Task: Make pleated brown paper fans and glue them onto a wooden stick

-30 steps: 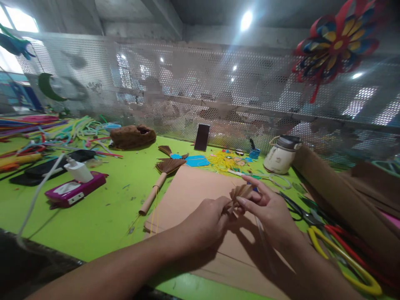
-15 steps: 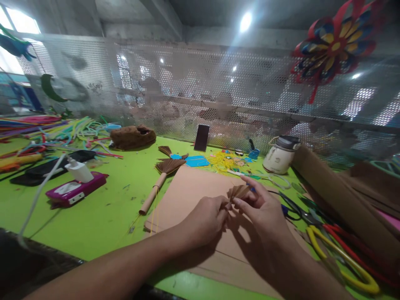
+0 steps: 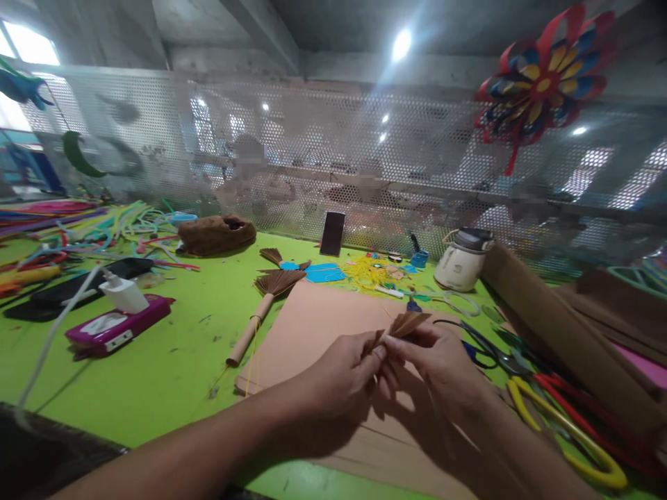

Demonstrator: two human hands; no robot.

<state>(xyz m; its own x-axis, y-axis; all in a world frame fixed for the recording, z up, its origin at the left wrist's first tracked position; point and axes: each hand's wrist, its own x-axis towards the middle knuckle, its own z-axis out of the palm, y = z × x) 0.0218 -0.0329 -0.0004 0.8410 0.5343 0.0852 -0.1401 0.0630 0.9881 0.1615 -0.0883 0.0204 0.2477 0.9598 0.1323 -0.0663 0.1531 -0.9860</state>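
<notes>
Both hands meet over a stack of brown paper sheets [image 3: 317, 312]. A small piece of pleated brown paper [image 3: 409, 323] is pinched between them, its folds fanning out to the upper right. My left hand [image 3: 351, 364] is closed on the gathered end. My right hand [image 3: 438, 361] pinches it from the other side, its thumb and fingers near the left fingertips. To the left lies a rolled brown paper tube [image 3: 250, 330] with yellow thread around it, and a pleated brown paper fan [image 3: 280, 280] sits at its far end.
Yellow-handled scissors [image 3: 567, 437] and red-handled ones lie at right, near a cardboard strip [image 3: 563, 340]. A white jar [image 3: 461, 260], yellow shreds [image 3: 369, 271], a phone [image 3: 332, 232] and a brown pouch [image 3: 216, 235] stand behind. A purple power strip [image 3: 119, 325] is at left.
The pleated paper has tilted over to the right and its folds lie closer together. My right fingers, raised before, have come down around it. The view has shifted slightly.
</notes>
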